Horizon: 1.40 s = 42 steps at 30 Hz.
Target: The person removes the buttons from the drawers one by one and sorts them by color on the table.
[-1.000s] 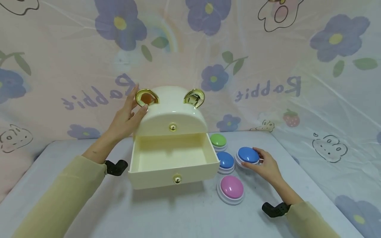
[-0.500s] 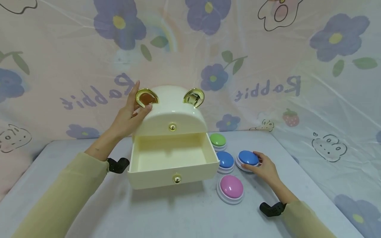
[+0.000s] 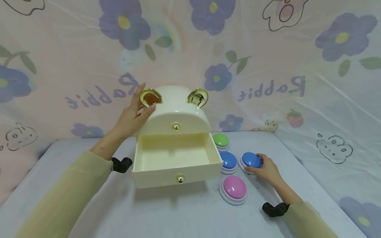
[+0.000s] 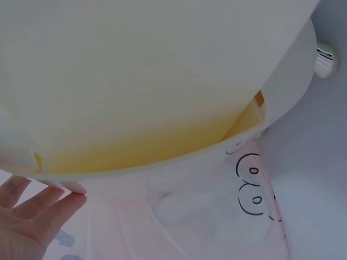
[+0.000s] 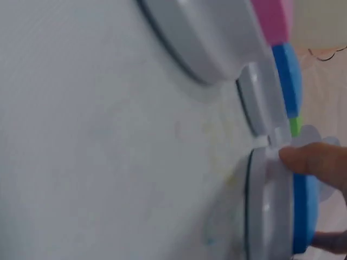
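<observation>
A cream drawer box (image 3: 174, 120) with gold-rimmed ears stands on the table, its lower drawer (image 3: 175, 155) pulled out with nothing inside. My left hand (image 3: 131, 115) holds the box's left ear (image 3: 150, 98), thumb in front and fingers behind. In the left wrist view those fingers (image 4: 40, 216) show at the box's edge. To the right of the box, my right hand (image 3: 266, 170) grips a round blue push button (image 3: 251, 160) on a white base by its sides. In the right wrist view the thumb presses the base (image 5: 271, 206) of that blue button.
A second blue button (image 3: 228, 160) sits between the drawer and the held one. Behind it is a green button (image 3: 221, 140), partly hidden by the drawer; a pink button (image 3: 234, 187) lies nearer. A flowered cloth (image 3: 256, 49) hangs behind the table (image 3: 166, 215).
The blue button in my right hand has come down slightly toward the table. My left thumb has slid a little further across the ear. The head view has shifted slightly.
</observation>
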Each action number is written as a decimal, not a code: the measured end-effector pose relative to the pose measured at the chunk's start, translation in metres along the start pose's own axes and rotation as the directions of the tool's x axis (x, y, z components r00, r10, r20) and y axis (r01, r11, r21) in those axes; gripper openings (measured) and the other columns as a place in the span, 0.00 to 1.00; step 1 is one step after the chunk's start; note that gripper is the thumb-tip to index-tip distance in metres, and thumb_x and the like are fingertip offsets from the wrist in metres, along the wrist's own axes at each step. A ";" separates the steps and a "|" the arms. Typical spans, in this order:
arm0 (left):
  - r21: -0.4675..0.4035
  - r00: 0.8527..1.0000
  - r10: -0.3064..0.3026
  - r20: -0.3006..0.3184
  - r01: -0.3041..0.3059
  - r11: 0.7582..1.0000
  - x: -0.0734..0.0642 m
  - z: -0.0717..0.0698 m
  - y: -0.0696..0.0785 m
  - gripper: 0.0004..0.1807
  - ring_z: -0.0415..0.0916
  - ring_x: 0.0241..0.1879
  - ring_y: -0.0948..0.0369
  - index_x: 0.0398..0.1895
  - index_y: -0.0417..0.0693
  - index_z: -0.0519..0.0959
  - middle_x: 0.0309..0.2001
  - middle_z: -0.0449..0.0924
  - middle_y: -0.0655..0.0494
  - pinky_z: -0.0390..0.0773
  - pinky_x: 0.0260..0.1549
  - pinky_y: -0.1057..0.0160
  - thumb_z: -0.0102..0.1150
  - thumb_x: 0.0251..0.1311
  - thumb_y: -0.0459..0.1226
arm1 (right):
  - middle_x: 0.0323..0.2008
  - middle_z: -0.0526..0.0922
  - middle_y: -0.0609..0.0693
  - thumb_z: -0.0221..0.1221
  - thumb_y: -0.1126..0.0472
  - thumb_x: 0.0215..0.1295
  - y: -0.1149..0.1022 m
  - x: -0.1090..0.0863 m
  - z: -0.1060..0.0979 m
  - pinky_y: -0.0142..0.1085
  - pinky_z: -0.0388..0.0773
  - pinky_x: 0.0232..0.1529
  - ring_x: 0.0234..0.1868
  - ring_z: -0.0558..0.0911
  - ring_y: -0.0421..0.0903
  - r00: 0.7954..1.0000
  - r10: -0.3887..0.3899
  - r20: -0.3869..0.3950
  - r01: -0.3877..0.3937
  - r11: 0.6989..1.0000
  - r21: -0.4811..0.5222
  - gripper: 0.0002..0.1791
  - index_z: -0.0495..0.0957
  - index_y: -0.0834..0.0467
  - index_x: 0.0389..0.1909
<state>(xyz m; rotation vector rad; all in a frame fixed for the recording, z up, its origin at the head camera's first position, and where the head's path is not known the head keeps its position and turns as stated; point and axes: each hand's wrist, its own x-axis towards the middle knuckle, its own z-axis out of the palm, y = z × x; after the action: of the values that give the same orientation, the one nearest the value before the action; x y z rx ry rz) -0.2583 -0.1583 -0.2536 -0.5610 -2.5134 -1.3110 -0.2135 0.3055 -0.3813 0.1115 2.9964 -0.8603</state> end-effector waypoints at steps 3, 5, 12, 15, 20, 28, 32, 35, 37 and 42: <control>0.012 1.000 -0.005 0.006 0.005 1.000 -0.001 0.001 -0.001 0.40 0.61 0.67 0.38 0.75 0.72 0.35 0.72 0.55 0.36 0.64 0.62 0.39 0.47 0.69 0.51 | 0.61 0.61 0.79 0.64 0.49 0.58 -0.010 -0.002 -0.003 0.63 0.65 0.60 0.62 0.63 0.73 1.000 -0.014 -0.025 0.014 1.000 -0.002 0.47 0.54 0.75 0.67; 0.023 1.000 -0.001 0.007 0.000 1.000 -0.002 0.001 -0.002 0.40 0.61 0.67 0.38 0.75 0.72 0.35 0.71 0.56 0.35 0.65 0.61 0.39 0.47 0.70 0.51 | 0.62 0.61 0.78 0.62 0.51 0.61 -0.019 -0.004 -0.005 0.61 0.65 0.61 0.63 0.63 0.72 0.998 -0.038 -0.058 0.040 0.999 0.033 0.44 0.54 0.74 0.68; 0.028 1.000 -0.019 0.013 0.019 0.999 -0.005 0.004 -0.004 0.40 0.62 0.66 0.38 0.75 0.74 0.34 0.71 0.57 0.36 0.66 0.61 0.40 0.46 0.70 0.51 | 0.62 0.67 0.65 0.60 0.56 0.65 -0.063 -0.023 -0.006 0.38 0.76 0.57 0.62 0.69 0.62 0.954 -0.185 -0.236 0.237 0.947 0.217 0.31 0.64 0.65 0.65; 0.026 1.000 -0.019 0.012 0.018 1.000 -0.006 0.006 -0.004 0.40 0.63 0.66 0.38 0.75 0.73 0.35 0.70 0.58 0.36 0.67 0.60 0.40 0.46 0.70 0.49 | 0.60 0.72 0.61 0.60 0.59 0.65 -0.079 -0.031 -0.002 0.19 0.73 0.48 0.58 0.74 0.56 0.915 -0.234 -0.327 0.329 0.904 0.273 0.26 0.68 0.64 0.62; 0.037 1.000 0.008 -0.002 -0.008 0.999 -0.004 0.006 -0.006 0.40 0.64 0.65 0.39 0.76 0.71 0.35 0.70 0.59 0.36 0.68 0.59 0.40 0.47 0.70 0.49 | 0.53 0.78 0.54 0.60 0.66 0.64 -0.105 -0.042 0.005 0.17 0.72 0.45 0.52 0.77 0.41 0.816 -0.291 -0.500 0.503 0.783 0.365 0.20 0.73 0.64 0.57; 0.057 1.000 0.024 -0.007 -0.023 0.998 -0.002 0.004 -0.003 0.40 0.65 0.65 0.38 0.76 0.70 0.36 0.70 0.57 0.35 0.70 0.58 0.40 0.47 0.70 0.50 | 0.38 0.80 0.56 0.59 0.75 0.56 -0.133 -0.055 0.028 0.21 0.77 0.39 0.38 0.79 0.37 0.425 -0.449 -0.786 0.867 0.451 0.211 0.15 0.72 0.76 0.44; 0.055 0.999 0.035 -0.008 -0.034 0.998 0.000 0.004 -0.003 0.40 0.65 0.64 0.38 0.75 0.71 0.36 0.71 0.56 0.34 0.69 0.58 0.40 0.47 0.69 0.51 | 0.29 0.78 0.61 0.62 0.65 0.61 -0.144 -0.057 0.042 0.22 0.78 0.35 0.29 0.78 0.38 0.241 -0.501 -0.831 0.955 0.275 0.111 0.19 0.70 0.81 0.36; 0.052 0.999 0.032 -0.014 -0.031 0.998 0.001 0.003 -0.003 0.40 0.65 0.64 0.38 0.75 0.71 0.36 0.71 0.55 0.35 0.69 0.58 0.40 0.47 0.69 0.51 | 0.25 0.77 0.62 0.61 0.60 0.63 -0.152 -0.059 0.052 0.23 0.77 0.28 0.24 0.76 0.39 0.152 -0.541 -0.827 0.977 0.207 0.045 0.22 0.69 0.80 0.32; 0.053 0.999 0.030 -0.017 -0.029 0.998 0.001 0.003 -0.002 0.40 0.65 0.64 0.38 0.76 0.71 0.37 0.71 0.55 0.35 0.69 0.58 0.40 0.47 0.69 0.50 | 0.23 0.77 0.60 0.61 0.60 0.64 -0.156 -0.060 0.057 0.24 0.75 0.23 0.21 0.75 0.39 0.107 -0.573 -0.812 0.986 0.169 0.010 0.21 0.70 0.78 0.31; 0.057 0.999 0.028 -0.019 -0.027 0.998 0.001 0.001 -0.001 0.40 0.65 0.65 0.39 0.76 0.69 0.36 0.71 0.57 0.38 0.69 0.58 0.41 0.47 0.70 0.50 | 0.19 0.77 0.57 0.61 0.62 0.63 -0.164 -0.059 0.068 0.22 0.71 0.16 0.16 0.74 0.40 0.021 -0.654 -0.756 0.998 0.063 -0.027 0.17 0.71 0.76 0.30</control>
<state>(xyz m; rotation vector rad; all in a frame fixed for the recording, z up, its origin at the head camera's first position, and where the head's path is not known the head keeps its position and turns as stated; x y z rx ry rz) -0.2598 -0.1578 -0.2546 -0.5658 -2.5088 -1.2257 -0.1664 0.1272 -0.3493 -2.2965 2.7347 -2.0750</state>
